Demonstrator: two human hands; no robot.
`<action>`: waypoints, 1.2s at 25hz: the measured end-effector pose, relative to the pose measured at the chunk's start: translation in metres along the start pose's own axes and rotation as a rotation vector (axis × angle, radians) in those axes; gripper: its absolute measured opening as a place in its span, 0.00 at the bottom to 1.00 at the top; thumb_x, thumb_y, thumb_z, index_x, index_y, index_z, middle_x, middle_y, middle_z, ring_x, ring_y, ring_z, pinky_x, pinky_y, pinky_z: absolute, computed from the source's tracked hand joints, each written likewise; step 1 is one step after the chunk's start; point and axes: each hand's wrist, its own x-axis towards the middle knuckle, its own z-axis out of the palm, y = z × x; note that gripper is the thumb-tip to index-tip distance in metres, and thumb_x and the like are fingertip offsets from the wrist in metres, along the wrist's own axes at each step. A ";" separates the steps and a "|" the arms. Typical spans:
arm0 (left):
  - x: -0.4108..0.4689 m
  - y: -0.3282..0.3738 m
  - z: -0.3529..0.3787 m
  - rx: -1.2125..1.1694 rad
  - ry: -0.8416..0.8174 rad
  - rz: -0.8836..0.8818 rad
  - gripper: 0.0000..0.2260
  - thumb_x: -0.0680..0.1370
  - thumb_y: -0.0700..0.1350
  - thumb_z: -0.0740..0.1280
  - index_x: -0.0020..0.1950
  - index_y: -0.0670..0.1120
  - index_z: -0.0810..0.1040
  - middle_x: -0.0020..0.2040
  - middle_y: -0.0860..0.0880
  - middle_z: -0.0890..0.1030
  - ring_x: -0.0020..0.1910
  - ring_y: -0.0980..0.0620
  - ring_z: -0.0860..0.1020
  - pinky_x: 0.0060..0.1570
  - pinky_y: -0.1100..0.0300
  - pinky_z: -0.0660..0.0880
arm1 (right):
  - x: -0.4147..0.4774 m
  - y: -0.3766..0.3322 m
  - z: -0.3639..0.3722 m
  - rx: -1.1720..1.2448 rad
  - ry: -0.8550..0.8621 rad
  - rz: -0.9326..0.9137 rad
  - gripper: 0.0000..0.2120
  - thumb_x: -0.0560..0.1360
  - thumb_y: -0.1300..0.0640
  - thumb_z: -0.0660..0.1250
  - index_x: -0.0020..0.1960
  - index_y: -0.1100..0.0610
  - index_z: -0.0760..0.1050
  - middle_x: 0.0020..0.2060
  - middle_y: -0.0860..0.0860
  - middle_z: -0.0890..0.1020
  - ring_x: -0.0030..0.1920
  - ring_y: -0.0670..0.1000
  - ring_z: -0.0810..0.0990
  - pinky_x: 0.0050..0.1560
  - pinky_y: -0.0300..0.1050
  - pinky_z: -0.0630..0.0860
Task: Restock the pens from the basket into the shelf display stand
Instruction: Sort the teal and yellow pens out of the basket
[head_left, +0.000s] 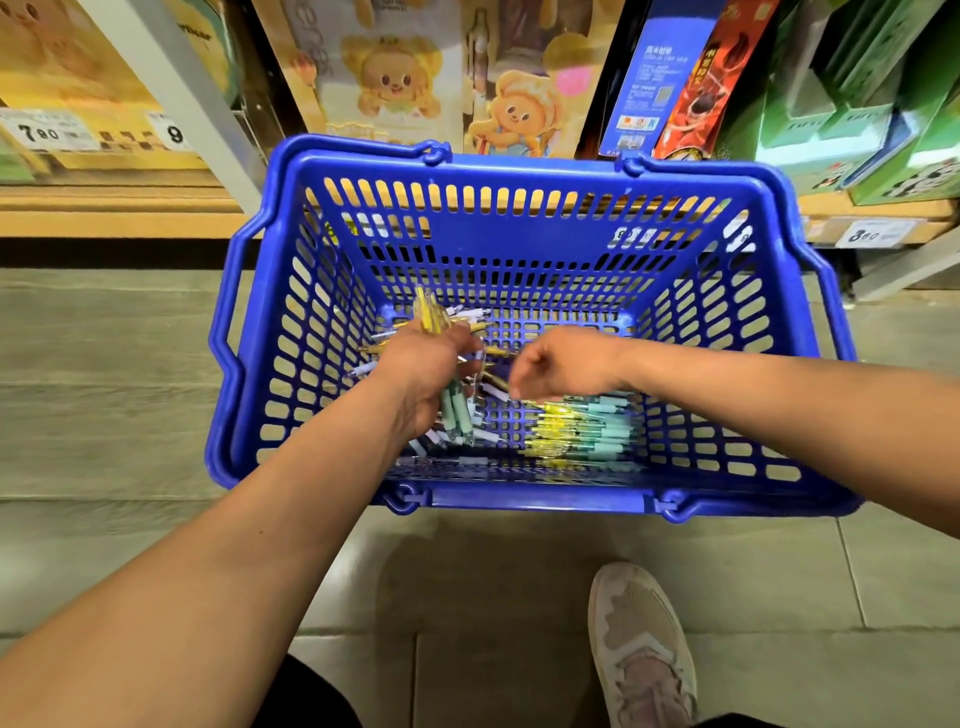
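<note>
Slim yellow and mint-green plastic pens (582, 431) are strewn in a blue slotted plastic basket (519, 166) beneath the hands. A bunch (457, 415) is gripped by the left hand (426, 369). The right hand (561, 364) is curled just beside it, and whether it holds anything cannot be told.

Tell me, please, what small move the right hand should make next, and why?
Probably the right hand should lower onto the loose pens below it, pinch one, and add it to the bundle that the left hand grips. Many lie in the blue basket, so gathering seems unfinished.
</note>
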 end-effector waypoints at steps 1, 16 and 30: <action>0.001 0.000 -0.001 -0.012 -0.007 -0.004 0.20 0.83 0.43 0.65 0.74 0.43 0.65 0.47 0.45 0.85 0.44 0.47 0.83 0.46 0.50 0.81 | -0.001 0.012 0.005 -0.128 -0.072 0.059 0.04 0.77 0.50 0.72 0.51 0.46 0.83 0.46 0.39 0.84 0.46 0.40 0.82 0.62 0.44 0.76; 0.009 -0.002 -0.003 0.068 -0.023 -0.016 0.09 0.82 0.41 0.67 0.58 0.38 0.73 0.35 0.49 0.74 0.29 0.54 0.72 0.28 0.60 0.76 | -0.002 0.074 0.046 -0.839 -0.098 0.182 0.04 0.81 0.59 0.64 0.50 0.57 0.77 0.35 0.50 0.75 0.36 0.50 0.79 0.41 0.44 0.81; 0.011 -0.005 0.005 0.034 -0.041 -0.082 0.11 0.84 0.45 0.64 0.60 0.38 0.77 0.57 0.41 0.82 0.59 0.41 0.82 0.61 0.41 0.78 | 0.002 -0.019 0.009 0.336 0.116 -0.004 0.04 0.77 0.55 0.72 0.48 0.55 0.83 0.35 0.48 0.87 0.37 0.45 0.87 0.41 0.38 0.83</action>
